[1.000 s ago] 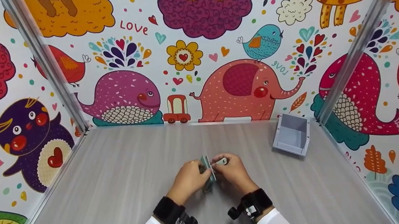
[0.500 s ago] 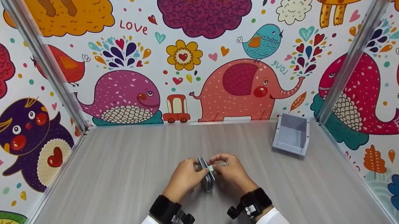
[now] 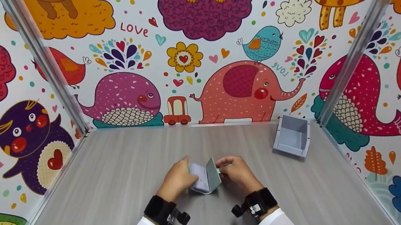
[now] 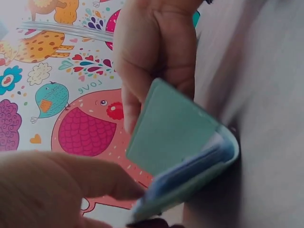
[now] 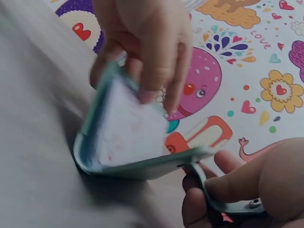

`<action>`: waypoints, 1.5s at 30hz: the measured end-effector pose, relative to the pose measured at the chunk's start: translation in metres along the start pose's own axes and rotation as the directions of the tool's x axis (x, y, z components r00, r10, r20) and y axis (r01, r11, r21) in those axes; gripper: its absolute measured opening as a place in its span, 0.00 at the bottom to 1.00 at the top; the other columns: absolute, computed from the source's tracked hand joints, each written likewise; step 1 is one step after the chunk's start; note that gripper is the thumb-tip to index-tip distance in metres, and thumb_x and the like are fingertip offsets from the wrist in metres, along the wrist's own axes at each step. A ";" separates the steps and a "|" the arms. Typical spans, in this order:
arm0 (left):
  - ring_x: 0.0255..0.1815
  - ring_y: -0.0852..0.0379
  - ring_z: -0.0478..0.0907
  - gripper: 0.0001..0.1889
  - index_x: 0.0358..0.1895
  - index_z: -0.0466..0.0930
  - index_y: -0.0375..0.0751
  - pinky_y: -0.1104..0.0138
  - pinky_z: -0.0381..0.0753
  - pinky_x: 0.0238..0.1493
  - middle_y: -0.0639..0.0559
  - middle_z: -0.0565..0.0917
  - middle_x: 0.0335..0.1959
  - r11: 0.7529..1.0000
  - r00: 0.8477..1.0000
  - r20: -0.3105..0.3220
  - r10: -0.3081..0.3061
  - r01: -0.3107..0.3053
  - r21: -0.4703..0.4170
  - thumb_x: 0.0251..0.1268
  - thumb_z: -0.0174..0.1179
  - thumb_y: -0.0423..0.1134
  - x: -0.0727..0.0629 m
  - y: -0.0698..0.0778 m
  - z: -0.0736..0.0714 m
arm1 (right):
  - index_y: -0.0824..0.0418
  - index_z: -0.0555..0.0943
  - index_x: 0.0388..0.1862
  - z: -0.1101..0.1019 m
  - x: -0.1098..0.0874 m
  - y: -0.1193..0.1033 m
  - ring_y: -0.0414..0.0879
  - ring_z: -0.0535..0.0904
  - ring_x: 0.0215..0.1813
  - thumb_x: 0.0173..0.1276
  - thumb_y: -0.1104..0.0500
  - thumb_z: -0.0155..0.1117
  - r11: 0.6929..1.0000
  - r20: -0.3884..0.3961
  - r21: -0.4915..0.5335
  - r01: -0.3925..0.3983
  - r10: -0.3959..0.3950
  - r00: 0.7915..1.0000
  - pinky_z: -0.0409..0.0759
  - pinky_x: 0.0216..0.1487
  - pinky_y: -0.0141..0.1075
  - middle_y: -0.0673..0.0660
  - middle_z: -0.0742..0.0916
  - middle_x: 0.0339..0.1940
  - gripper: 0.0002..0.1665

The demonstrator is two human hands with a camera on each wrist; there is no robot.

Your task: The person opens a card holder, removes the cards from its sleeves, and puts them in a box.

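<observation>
Between left hand (image 3: 179,178) and right hand (image 3: 239,172): small green card holder (image 3: 213,177), spread open, low over table (image 3: 125,178), contact unclear. Left hand pinches cover plus inner leaves (image 5: 133,133); right hand pinches strap (image 5: 232,208). Probably light; cover stiffish, strap supple, leaves likely slippery. Best hold: cover and leaves together. Farther: grey bin (image 3: 289,150).
</observation>
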State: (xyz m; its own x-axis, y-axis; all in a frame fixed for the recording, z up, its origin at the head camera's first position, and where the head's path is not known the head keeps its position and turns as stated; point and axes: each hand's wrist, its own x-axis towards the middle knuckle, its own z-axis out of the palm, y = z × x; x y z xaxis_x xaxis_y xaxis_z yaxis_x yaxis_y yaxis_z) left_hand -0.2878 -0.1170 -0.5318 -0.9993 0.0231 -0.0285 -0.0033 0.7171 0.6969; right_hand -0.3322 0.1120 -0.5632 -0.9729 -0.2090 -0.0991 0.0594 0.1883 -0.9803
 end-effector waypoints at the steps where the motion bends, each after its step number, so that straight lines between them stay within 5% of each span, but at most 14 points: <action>1: 0.73 0.37 0.83 0.43 0.82 0.71 0.25 0.42 0.80 0.78 0.28 0.82 0.75 1.000 1.000 -0.001 -0.006 0.006 0.010 0.61 0.72 0.31 0.000 0.000 0.000 | 0.70 0.91 0.46 -0.002 0.000 0.000 0.44 0.84 0.36 0.66 0.79 0.63 1.000 -0.009 -0.010 -0.009 0.008 1.000 0.86 0.38 0.34 0.54 0.90 0.37 0.16; 5: 0.68 0.40 0.85 0.36 0.78 0.79 0.33 0.41 0.82 0.74 0.33 0.86 0.73 0.999 1.000 0.008 -0.006 0.006 0.052 0.63 0.72 0.31 -0.001 -0.002 -0.002 | 0.69 0.92 0.44 -0.007 0.000 -0.002 0.45 0.86 0.39 0.69 0.75 0.62 0.997 -0.048 -0.029 -0.076 0.075 0.996 0.87 0.38 0.36 0.56 0.92 0.40 0.13; 11: 0.63 0.42 0.86 0.28 0.70 0.86 0.32 0.43 0.84 0.71 0.35 0.89 0.68 0.997 1.000 0.028 -0.006 0.004 0.081 0.64 0.72 0.31 -0.002 -0.007 -0.001 | 0.64 0.94 0.37 -0.009 -0.003 -0.008 0.45 0.83 0.38 0.72 0.62 0.70 0.985 -0.153 -0.115 -0.129 0.111 0.982 0.82 0.36 0.35 0.54 0.92 0.40 0.09; 17: 0.62 0.42 0.86 0.28 0.68 0.86 0.30 0.44 0.85 0.70 0.33 0.89 0.67 0.997 0.999 0.033 -0.002 0.000 0.072 0.61 0.71 0.29 0.000 -0.011 -0.001 | 0.63 0.92 0.47 -0.005 -0.006 -0.013 0.47 0.90 0.32 0.70 0.55 0.83 0.976 -0.097 -0.206 -0.072 0.053 0.994 0.91 0.36 0.40 0.57 0.93 0.40 0.14; 21: 0.59 0.43 0.86 0.28 0.67 0.86 0.29 0.44 0.85 0.68 0.33 0.90 0.66 0.997 0.999 0.037 0.003 -0.006 0.074 0.61 0.71 0.28 0.000 -0.013 -0.002 | 0.63 0.90 0.52 -0.003 -0.005 -0.012 0.46 0.87 0.33 0.66 0.61 0.85 0.956 -0.091 -0.293 -0.035 0.009 0.996 0.87 0.35 0.37 0.57 0.92 0.40 0.18; 27: 0.59 0.43 0.88 0.26 0.64 0.89 0.28 0.44 0.86 0.67 0.34 0.91 0.64 0.995 1.000 0.024 0.001 -0.003 0.095 0.60 0.71 0.28 -0.001 -0.014 -0.001 | 0.63 0.88 0.46 -0.008 -0.004 -0.005 0.46 0.82 0.36 0.61 0.67 0.84 0.920 -0.107 -0.393 0.013 -0.059 0.993 0.79 0.34 0.35 0.55 0.88 0.35 0.16; 34: 0.55 0.45 0.88 0.24 0.61 0.91 0.29 0.46 0.87 0.63 0.36 0.93 0.61 0.991 1.000 0.006 -0.016 0.016 0.133 0.59 0.74 0.30 -0.002 -0.013 0.002 | 0.65 0.87 0.41 -0.016 0.002 0.014 0.44 0.82 0.35 0.57 0.67 0.82 0.882 -0.045 -0.449 0.142 -0.181 0.982 0.81 0.36 0.36 0.54 0.88 0.31 0.14; 45: 0.56 0.44 0.89 0.22 0.60 0.92 0.33 0.46 0.87 0.64 0.39 0.93 0.59 0.979 0.998 -0.037 -0.042 0.049 0.200 0.61 0.76 0.31 -0.002 -0.007 0.004 | 0.64 0.88 0.41 -0.014 -0.001 0.011 0.45 0.80 0.35 0.56 0.69 0.82 0.868 -0.045 -0.491 0.070 -0.106 0.993 0.79 0.38 0.37 0.53 0.87 0.32 0.14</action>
State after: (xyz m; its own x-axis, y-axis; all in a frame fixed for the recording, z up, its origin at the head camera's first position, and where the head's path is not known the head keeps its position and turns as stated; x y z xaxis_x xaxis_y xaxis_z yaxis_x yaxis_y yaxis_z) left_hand -0.2855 -0.1197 -0.5395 -0.9990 -0.0334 -0.0313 -0.0450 0.8424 0.5370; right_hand -0.3339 0.1277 -0.5718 -0.9828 -0.1845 0.0128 -0.1264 0.6199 -0.7745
